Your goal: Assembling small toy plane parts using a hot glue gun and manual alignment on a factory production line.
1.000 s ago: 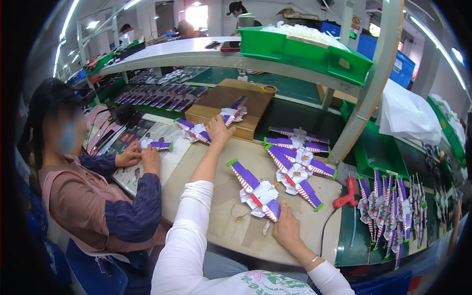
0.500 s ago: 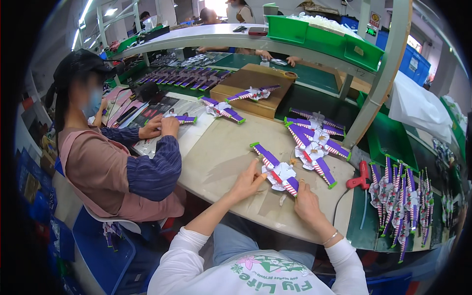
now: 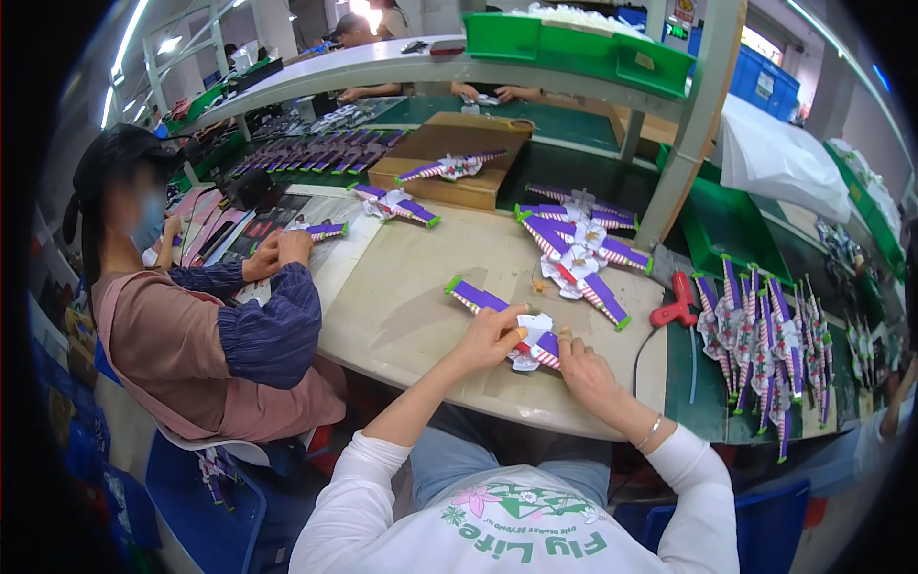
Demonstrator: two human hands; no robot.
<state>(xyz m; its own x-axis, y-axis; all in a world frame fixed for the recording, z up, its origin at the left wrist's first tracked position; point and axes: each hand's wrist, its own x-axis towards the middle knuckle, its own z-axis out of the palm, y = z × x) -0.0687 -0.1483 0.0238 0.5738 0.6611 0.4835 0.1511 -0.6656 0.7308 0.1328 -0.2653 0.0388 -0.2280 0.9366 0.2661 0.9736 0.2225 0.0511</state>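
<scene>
A toy wing piece (image 3: 537,328) lies at the near edge of the worktop in front of me, with purple wings, a white middle, red-and-white striped edges and a green tip on its left end. My left hand (image 3: 488,339) grips it from the left, fingers across its white middle. The right wing end is held by my right hand (image 3: 591,371), which hides its tip. Just beyond, several similar wing pieces (image 3: 579,260) lie overlapping. A red glue gun (image 3: 676,304) rests to the right, its cord running toward the table's front edge.
On the right, many finished-looking wing pieces (image 3: 760,335) lie piled on a green mat. A co-worker (image 3: 182,316) at the left handles another wing piece (image 3: 323,231). A cardboard box (image 3: 449,143) stands at the back, near a slanted shelf post (image 3: 693,134) and a green bin (image 3: 732,234).
My left hand has shifted from the left wing onto the white middle, its fingers closing over it. The right hand still holds the right wing end. The whole view has swung slightly.
</scene>
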